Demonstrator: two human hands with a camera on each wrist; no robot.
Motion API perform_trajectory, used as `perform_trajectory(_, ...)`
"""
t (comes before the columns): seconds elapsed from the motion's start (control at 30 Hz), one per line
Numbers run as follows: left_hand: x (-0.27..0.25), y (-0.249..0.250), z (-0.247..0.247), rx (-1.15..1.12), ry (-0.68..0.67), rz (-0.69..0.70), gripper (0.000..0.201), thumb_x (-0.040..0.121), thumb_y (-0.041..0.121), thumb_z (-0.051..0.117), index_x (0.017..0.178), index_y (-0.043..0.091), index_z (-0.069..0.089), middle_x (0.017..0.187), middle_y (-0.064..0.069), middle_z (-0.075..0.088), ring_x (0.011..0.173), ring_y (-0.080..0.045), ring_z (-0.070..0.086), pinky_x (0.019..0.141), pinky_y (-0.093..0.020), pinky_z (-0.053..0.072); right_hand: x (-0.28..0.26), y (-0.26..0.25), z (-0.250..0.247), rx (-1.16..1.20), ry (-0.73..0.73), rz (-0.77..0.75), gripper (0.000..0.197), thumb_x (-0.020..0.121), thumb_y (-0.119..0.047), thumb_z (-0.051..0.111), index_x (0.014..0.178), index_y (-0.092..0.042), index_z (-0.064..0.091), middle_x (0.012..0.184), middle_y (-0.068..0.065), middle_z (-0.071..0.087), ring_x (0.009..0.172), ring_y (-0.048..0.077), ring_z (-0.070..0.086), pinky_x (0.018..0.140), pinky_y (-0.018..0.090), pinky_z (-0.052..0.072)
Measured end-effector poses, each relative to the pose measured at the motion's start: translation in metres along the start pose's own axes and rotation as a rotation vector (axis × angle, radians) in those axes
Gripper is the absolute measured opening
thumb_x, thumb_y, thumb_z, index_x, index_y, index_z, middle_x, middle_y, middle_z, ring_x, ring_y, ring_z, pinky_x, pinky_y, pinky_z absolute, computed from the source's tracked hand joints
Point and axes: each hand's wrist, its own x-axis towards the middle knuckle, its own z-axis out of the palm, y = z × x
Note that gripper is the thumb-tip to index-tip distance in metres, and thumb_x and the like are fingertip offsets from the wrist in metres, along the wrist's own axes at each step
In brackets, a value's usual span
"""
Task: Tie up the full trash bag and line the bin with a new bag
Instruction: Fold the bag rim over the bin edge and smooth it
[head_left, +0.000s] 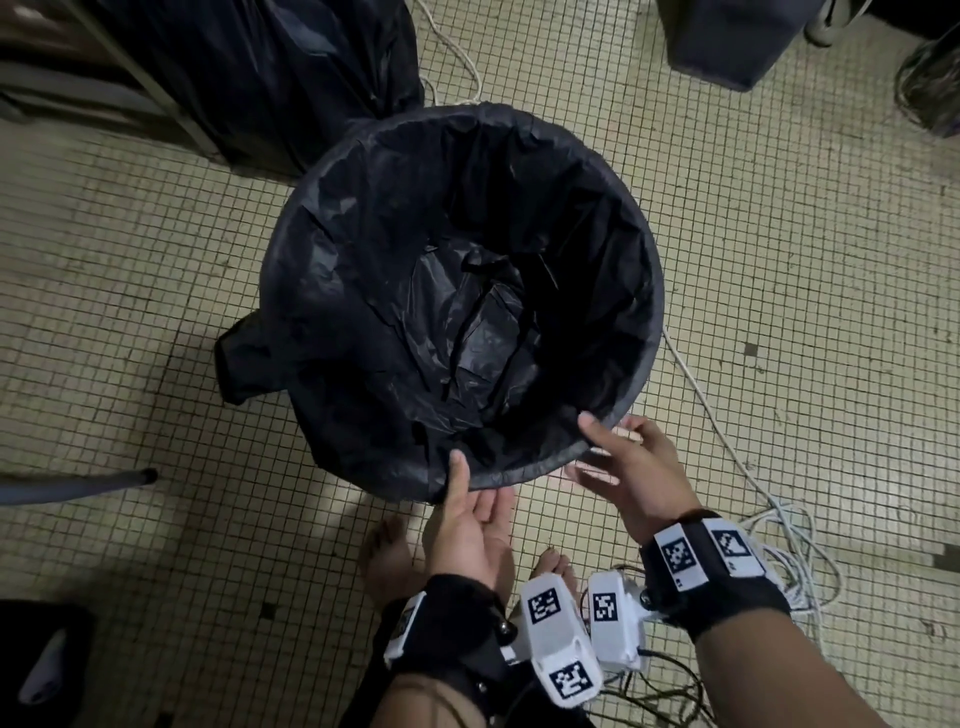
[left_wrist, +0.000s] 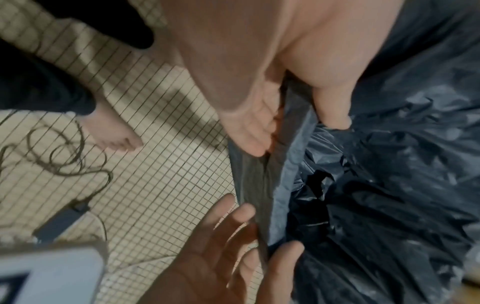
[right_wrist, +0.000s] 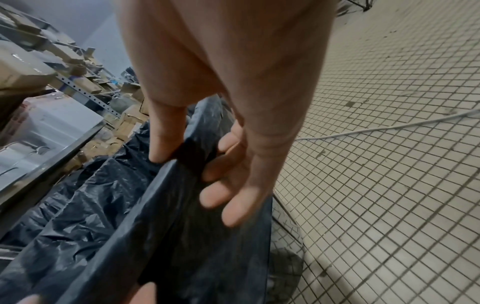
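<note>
A round bin (head_left: 653, 291) stands on the tiled floor, lined with a black new bag (head_left: 389, 260) whose edge is folded over the rim. A loose flap of the bag (head_left: 239, 358) hangs outside on the left. My left hand (head_left: 470, 499) pinches the bag edge at the near rim, thumb (left_wrist: 332, 111) inside and fingers (left_wrist: 254, 131) outside. My right hand (head_left: 618, 447) holds the near-right rim the same way, with its thumb (right_wrist: 166, 144) pressing the bag edge (right_wrist: 192, 156) against its curled fingers. The full trash bag (head_left: 249, 78) sits behind the bin at the far left.
White cables (head_left: 727, 431) trail over the floor to the right of the bin. A grey bar (head_left: 78, 486) juts in from the left. A dark box (head_left: 727, 41) stands at the far right. My bare feet (head_left: 389, 561) are just below the bin. Shelving with cartons (right_wrist: 39, 61) stands beyond.
</note>
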Motion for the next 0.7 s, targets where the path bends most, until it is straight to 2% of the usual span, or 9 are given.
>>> perform_trajectory(0.07, -0.002, 0.0, 0.002, -0.031, -0.026, 0.039, 0.05, 0.095, 0.037, 0.06, 0.13, 0.002, 0.059, 0.112, -0.01, 0.075, 0.102, -0.016, 0.073, 0.097, -0.03, 0.052, 0.005, -0.008, 0.004, 0.037, 0.095, -0.097, 0.043, 0.081, -0.018, 0.08, 0.11, -0.018, 0.049, 0.109, 0.015, 0.073, 0.091, 0.027, 0.073, 0.076, 0.041, 0.06)
perform_trajectory(0.13, -0.003, 0.004, 0.0, -0.02, -0.032, 0.072, 0.052, 0.094, 0.038, 0.058, 0.132, 0.002, 0.058, 0.119, -0.011, 0.073, 0.111, -0.019, 0.07, 0.106, -0.033, 0.046, 0.011, -0.015, 0.008, 0.017, 0.148, -0.153, 0.042, 0.084, -0.017, 0.077, 0.116, -0.016, 0.049, 0.116, 0.02, 0.068, 0.096, 0.028, 0.073, 0.076, 0.04, 0.061)
perform_trajectory(0.2, -0.002, 0.009, -0.008, -0.012, -0.022, 0.096, 0.054, 0.092, 0.039, 0.059, 0.132, 0.002, 0.058, 0.125, -0.013, 0.07, 0.119, -0.022, 0.065, 0.111, -0.037, 0.042, 0.019, -0.021, 0.01, -0.009, 0.192, -0.181, 0.045, 0.085, -0.016, 0.076, 0.121, -0.013, 0.05, 0.119, 0.022, 0.065, 0.099, 0.03, 0.071, 0.077, 0.042, 0.061)
perform_trajectory(0.27, 0.0, 0.017, -0.02, 0.014, -0.008, 0.111, 0.053, 0.093, 0.038, 0.058, 0.132, 0.002, 0.058, 0.128, -0.015, 0.068, 0.123, -0.024, 0.062, 0.114, -0.039, 0.04, 0.025, -0.026, 0.01, 0.005, 0.206, -0.191, 0.04, 0.086, -0.017, 0.074, 0.119, -0.011, 0.053, 0.114, 0.019, 0.069, 0.096, 0.027, 0.072, 0.073, 0.04, 0.061)
perform_trajectory(0.37, 0.005, 0.029, -0.041, 0.029, -0.012, 0.15, 0.053, 0.095, 0.037, 0.06, 0.132, 0.001, 0.057, 0.125, -0.015, 0.069, 0.119, -0.026, 0.066, 0.111, -0.041, 0.042, 0.027, -0.029, 0.007, -0.003, 0.159, -0.173, 0.021, 0.088, -0.014, 0.071, 0.105, -0.007, 0.06, 0.102, 0.015, 0.074, 0.092, 0.029, 0.072, 0.066, 0.036, 0.059)
perform_trajectory(0.43, 0.006, 0.038, -0.049, 0.053, -0.047, 0.171, 0.053, 0.094, 0.039, 0.061, 0.131, 0.002, 0.058, 0.125, -0.014, 0.07, 0.116, -0.025, 0.068, 0.108, -0.041, 0.043, 0.027, -0.025, 0.002, 0.035, 0.073, -0.108, 0.014, 0.089, -0.008, 0.068, 0.1, -0.004, 0.062, 0.106, 0.019, 0.073, 0.101, 0.036, 0.07, 0.077, 0.043, 0.06)
perform_trajectory(0.53, 0.011, 0.052, -0.06, 0.087, -0.04, 0.201, 0.056, 0.091, 0.041, 0.065, 0.131, 0.003, 0.058, 0.125, -0.014, 0.069, 0.116, -0.024, 0.067, 0.108, -0.042, 0.043, 0.02, -0.018, -0.008, 0.095, -0.108, 0.06, 0.036, 0.09, -0.007, 0.064, 0.124, 0.005, 0.059, 0.121, 0.017, 0.068, 0.115, 0.033, 0.064, 0.098, 0.047, 0.051)
perform_trajectory(0.6, 0.015, 0.062, -0.065, 0.118, -0.071, 0.221, 0.054, 0.093, 0.04, 0.064, 0.133, 0.004, 0.057, 0.127, -0.015, 0.068, 0.119, -0.026, 0.066, 0.109, -0.045, 0.042, 0.015, -0.016, -0.013, 0.066, -0.192, 0.139, 0.046, 0.089, -0.009, 0.066, 0.131, 0.005, 0.055, 0.126, 0.017, 0.066, 0.117, 0.03, 0.063, 0.095, 0.043, 0.051)
perform_trajectory(0.7, 0.02, 0.076, -0.073, 0.149, -0.068, 0.254, 0.048, 0.093, 0.036, 0.066, 0.129, 0.005, 0.058, 0.124, -0.015, 0.07, 0.117, -0.026, 0.067, 0.106, -0.045, 0.044, 0.013, -0.013, -0.013, -0.052, -0.146, 0.115, 0.045, 0.082, -0.011, 0.075, 0.122, -0.001, 0.058, 0.122, 0.017, 0.068, 0.103, 0.026, 0.068, 0.082, 0.038, 0.053)
